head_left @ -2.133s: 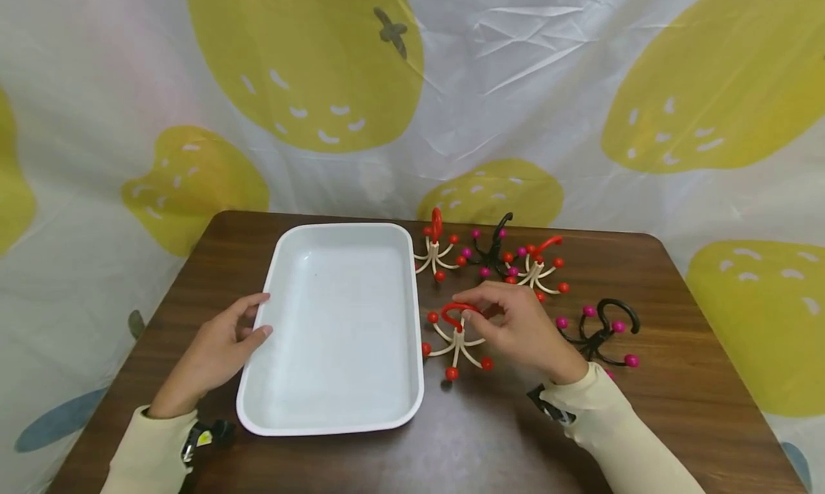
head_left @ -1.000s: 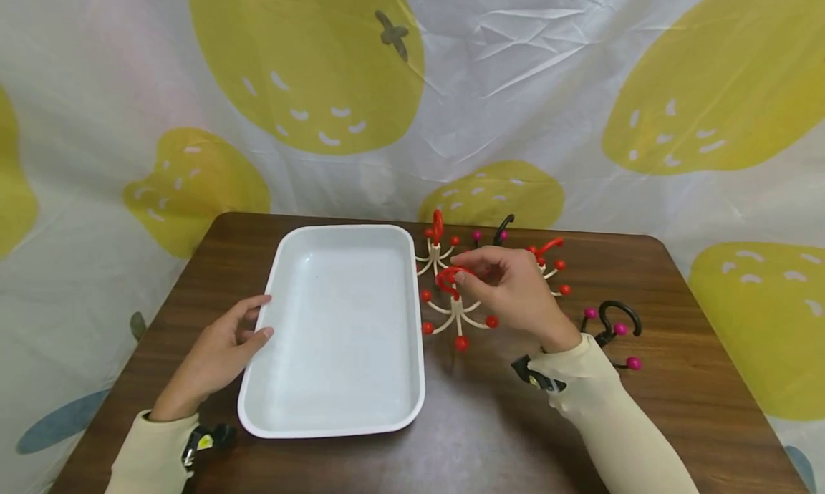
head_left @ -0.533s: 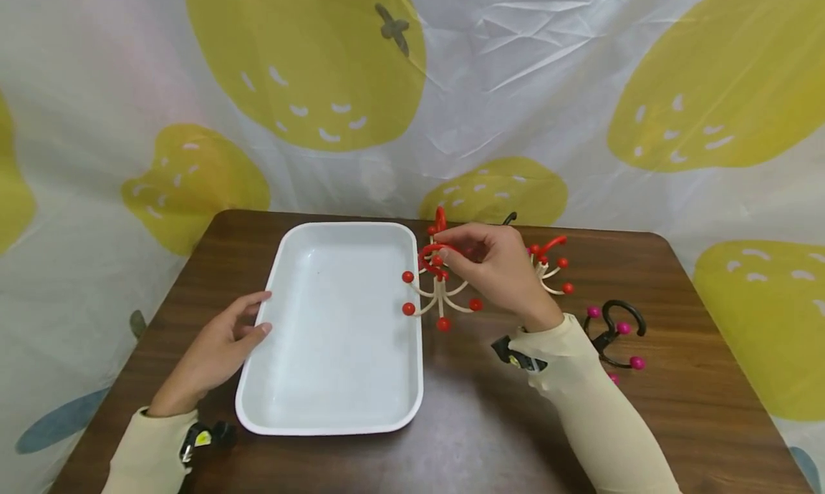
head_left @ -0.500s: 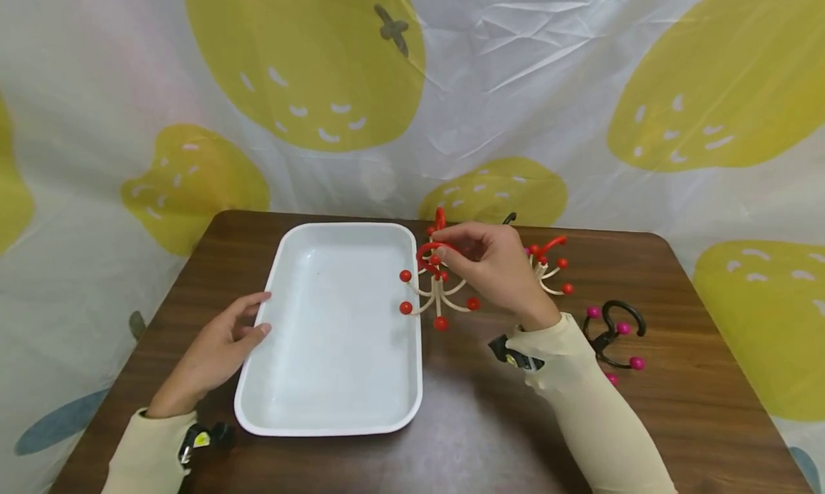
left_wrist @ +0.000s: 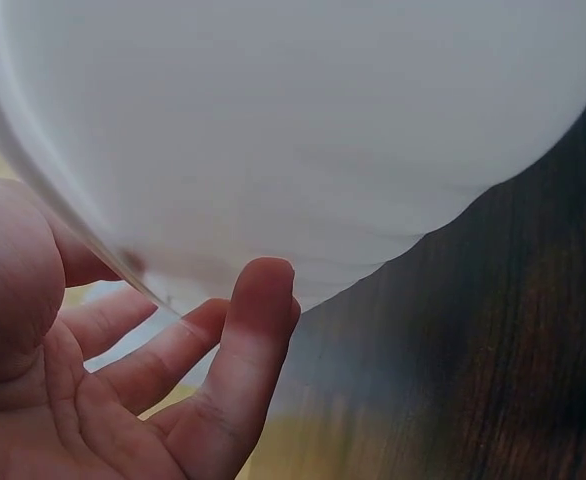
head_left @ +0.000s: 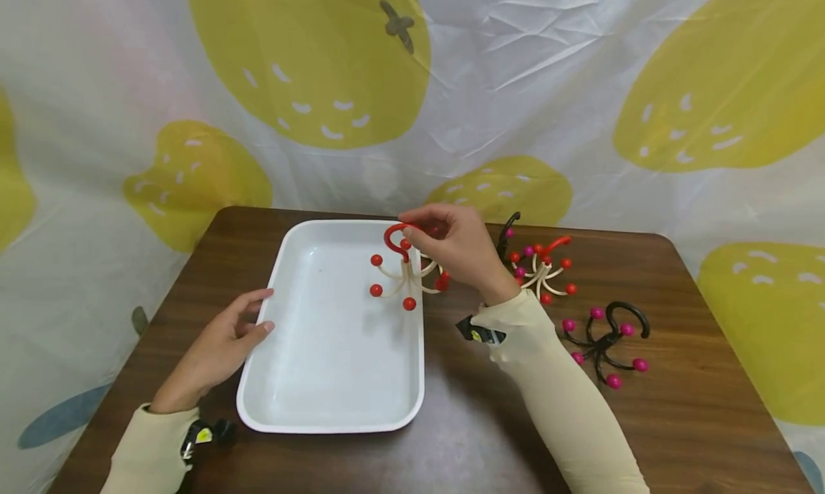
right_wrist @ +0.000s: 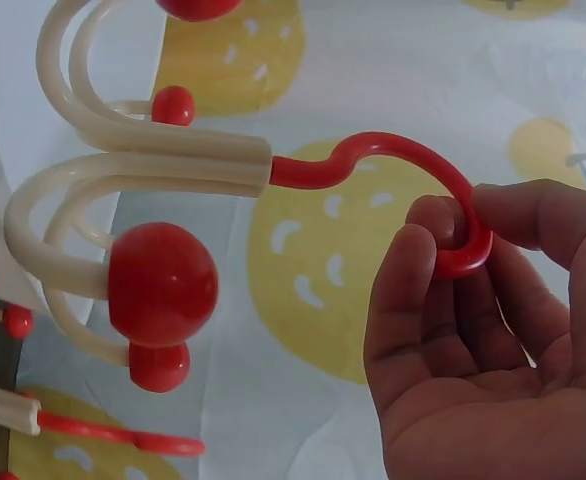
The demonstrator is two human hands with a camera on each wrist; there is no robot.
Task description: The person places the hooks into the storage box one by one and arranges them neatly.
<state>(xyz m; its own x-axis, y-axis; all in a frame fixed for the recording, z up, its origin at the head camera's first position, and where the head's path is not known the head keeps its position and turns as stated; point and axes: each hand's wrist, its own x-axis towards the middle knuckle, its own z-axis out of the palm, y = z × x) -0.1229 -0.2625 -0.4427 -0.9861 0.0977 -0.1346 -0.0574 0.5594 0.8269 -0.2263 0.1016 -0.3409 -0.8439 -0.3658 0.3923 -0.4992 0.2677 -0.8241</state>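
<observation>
Your right hand (head_left: pixel 460 247) pinches the curved red hook of a cream-and-red claw hanger (head_left: pixel 407 275), thumb on one side and fingertips on the other, the gap between them closed down to the hook's thickness. The hanger hangs upright over the far right part of a white tray (head_left: pixel 329 365), its red-balled prongs spread above the interior and across the right rim. Your left hand (head_left: pixel 222 347) is half open at the tray's left side, thumb and index finger parted, their tips on the rim.

Around you on the dark wood table (head_left: pixel 477 437), a second cream-and-red hanger (head_left: pixel 427 266) stands just beyond the tray's right edge, largely hidden behind your right hand and the hanger in it. Farther right, a black hanger (head_left: pixel 505 245), partly covered by your hand, stands close to another red-hooked hanger (head_left: pixel 543 270). Nearer you, a black hanger with magenta balls (head_left: pixel 602 345) sits apart from that pair. Black straps (head_left: pixel 480 331) circle both your cream sleeves (head_left: pixel 554 379), and a pale cloth (head_left: pixel 503 114) printed with yellow fruit hangs behind the table.
</observation>
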